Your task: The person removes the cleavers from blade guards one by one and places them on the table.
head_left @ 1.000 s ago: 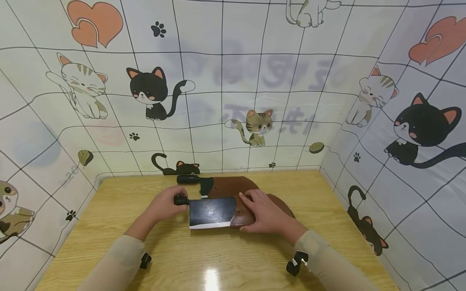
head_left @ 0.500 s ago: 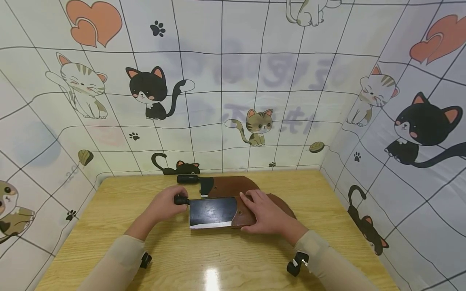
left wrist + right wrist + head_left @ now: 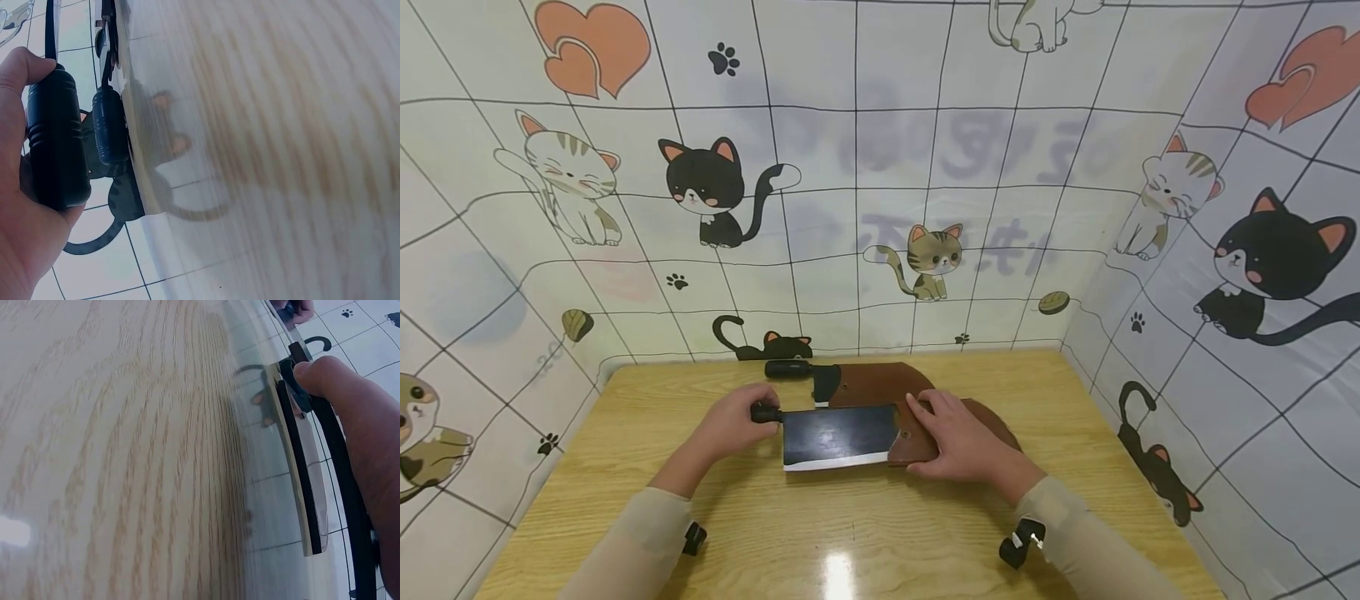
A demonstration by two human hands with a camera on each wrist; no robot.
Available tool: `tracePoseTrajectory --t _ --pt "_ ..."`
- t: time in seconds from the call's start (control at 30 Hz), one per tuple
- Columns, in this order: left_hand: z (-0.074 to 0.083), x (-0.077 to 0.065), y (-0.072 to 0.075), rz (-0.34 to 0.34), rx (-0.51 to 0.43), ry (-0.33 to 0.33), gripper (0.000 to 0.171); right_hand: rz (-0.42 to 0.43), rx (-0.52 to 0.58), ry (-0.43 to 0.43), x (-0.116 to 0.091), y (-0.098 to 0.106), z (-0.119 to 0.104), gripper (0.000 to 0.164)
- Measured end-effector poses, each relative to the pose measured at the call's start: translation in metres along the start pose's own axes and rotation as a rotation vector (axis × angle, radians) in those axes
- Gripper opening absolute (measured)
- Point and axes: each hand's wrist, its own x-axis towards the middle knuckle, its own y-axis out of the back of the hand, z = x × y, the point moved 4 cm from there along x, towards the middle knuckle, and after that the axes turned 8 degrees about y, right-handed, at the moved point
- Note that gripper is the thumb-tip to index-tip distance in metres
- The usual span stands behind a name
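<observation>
My left hand [image 3: 730,427] grips the short black handle [image 3: 59,140] of a cleaver [image 3: 838,437], its thumb along the handle in the left wrist view. The broad dark blade with a bright lower edge points right, and its far end sits inside a brown leather sheath [image 3: 912,443]. From above, my right hand [image 3: 962,442] holds that sheath, thumb on the near side; its edge [image 3: 342,462] shows in the right wrist view. Behind lies a second cleaver with a black handle [image 3: 788,369], its blade mostly covered by another brown sheath [image 3: 876,382].
The wooden table [image 3: 850,525] reaches back to a white gridded cloth [image 3: 820,225] printed with cats, which also hangs at both sides. The second cleaver lies close to the table's back edge. Black straps [image 3: 1017,546] show at the cuffs.
The left hand has shifted slightly left with the cleaver, the right hand slightly right with the sheath. More of the blade is bare now. The second cleaver has stayed put.
</observation>
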Motion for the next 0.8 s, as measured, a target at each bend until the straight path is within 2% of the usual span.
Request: tracePoseTrajectory --t 0.4,0.8 --pt "-0.008 -0.001 -0.001 -0.019 -0.005 0.006 0.026 -0.047 0.012 -0.043 -0.007 0.004 0.003 0.12" --pt "-0.019 -0.006 0.003 -0.033 -0.012 0.003 0.025 -0.033 0.038 -0.043 -0.019 0.005 0.017 0.119"
